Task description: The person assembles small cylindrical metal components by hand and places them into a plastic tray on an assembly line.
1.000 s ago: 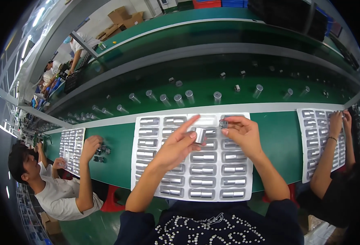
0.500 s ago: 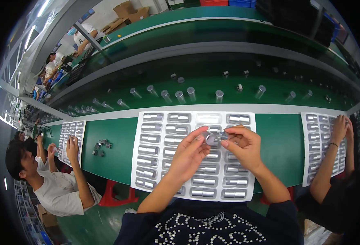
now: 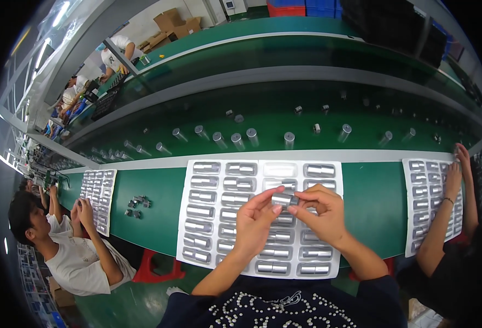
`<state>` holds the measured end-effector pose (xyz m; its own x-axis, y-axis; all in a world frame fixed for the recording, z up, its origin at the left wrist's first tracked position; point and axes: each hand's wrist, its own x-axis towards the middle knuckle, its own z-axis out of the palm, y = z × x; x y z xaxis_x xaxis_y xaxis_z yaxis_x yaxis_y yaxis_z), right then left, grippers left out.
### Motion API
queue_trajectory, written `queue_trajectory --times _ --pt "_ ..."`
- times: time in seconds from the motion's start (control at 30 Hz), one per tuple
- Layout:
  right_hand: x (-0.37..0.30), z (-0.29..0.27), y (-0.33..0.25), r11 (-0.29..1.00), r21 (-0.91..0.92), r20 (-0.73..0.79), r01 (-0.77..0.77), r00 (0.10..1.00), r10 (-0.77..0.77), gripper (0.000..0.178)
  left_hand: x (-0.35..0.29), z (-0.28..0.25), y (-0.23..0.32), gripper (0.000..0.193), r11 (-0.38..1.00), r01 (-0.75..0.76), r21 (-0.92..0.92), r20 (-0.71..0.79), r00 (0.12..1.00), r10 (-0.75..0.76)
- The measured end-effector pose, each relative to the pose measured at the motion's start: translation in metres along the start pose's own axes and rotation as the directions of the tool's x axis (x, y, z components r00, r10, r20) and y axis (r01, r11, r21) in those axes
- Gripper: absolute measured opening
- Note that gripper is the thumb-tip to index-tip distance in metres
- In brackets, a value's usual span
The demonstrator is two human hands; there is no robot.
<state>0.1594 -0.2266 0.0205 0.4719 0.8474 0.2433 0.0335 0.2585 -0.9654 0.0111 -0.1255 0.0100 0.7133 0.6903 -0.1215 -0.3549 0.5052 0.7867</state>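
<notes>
Over the tray, both my hands meet at a silver metal cylinder (image 3: 281, 200), lying roughly sideways. My left hand (image 3: 255, 220) pinches its left end between thumb and fingers. At its right end, my right hand (image 3: 324, 213) closes thumb and fingertips on it, partly hiding a darker end piece. Below them lies a white moulded tray (image 3: 260, 170) with rows of silver cylinders, each in its own pocket. One pocket (image 3: 280, 169) in the far row shows bare white. My hands and forearms cover some of the middle pockets.
Small dark metal parts (image 3: 137, 205) lie on the green table left of the tray. Silver cylinders (image 3: 251, 134) stand on the green shelf behind. Co-workers sit on both sides, with a left tray (image 3: 106, 180) and a right tray (image 3: 411, 240). A red stool (image 3: 156, 268) stands lower left.
My hands have come closer together. The cylinder and the smaller piece, apart before, are now end to end. The tray appears slightly lower in view.
</notes>
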Motion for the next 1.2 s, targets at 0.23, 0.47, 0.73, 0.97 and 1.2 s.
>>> queue_trajectory --times 0.23,0.47,0.73,0.97,1.2 --pt "-0.005 0.001 0.002 0.997 -0.082 -0.028 0.015 0.999 -0.017 0.032 -0.004 -0.014 -0.012 0.040 1.000 -0.030 -0.001 0.061 0.998 0.030" --pt "-0.004 0.008 -0.001 0.720 -0.558 0.094 0.412 0.894 -0.439 0.035 -0.010 0.015 0.003 0.050 0.989 -0.077 -0.125 0.064 0.994 0.086" --pt "0.000 0.015 -0.005 0.400 -0.709 0.236 0.581 0.730 -0.642 0.047 0.004 0.015 0.015 0.044 0.995 0.025 0.100 0.139 0.989 -0.039" --pt "0.075 -0.018 -0.002 0.529 -0.737 0.163 0.420 0.871 -0.464 0.034 0.085 -0.044 0.062 0.029 0.897 0.101 0.430 0.103 0.982 -0.160" --pt "0.223 -0.058 0.095 0.500 -0.794 0.243 0.345 0.935 -0.259 0.038 0.164 -0.049 0.071 0.054 -0.044 -0.335 0.941 0.333 0.942 -0.046"
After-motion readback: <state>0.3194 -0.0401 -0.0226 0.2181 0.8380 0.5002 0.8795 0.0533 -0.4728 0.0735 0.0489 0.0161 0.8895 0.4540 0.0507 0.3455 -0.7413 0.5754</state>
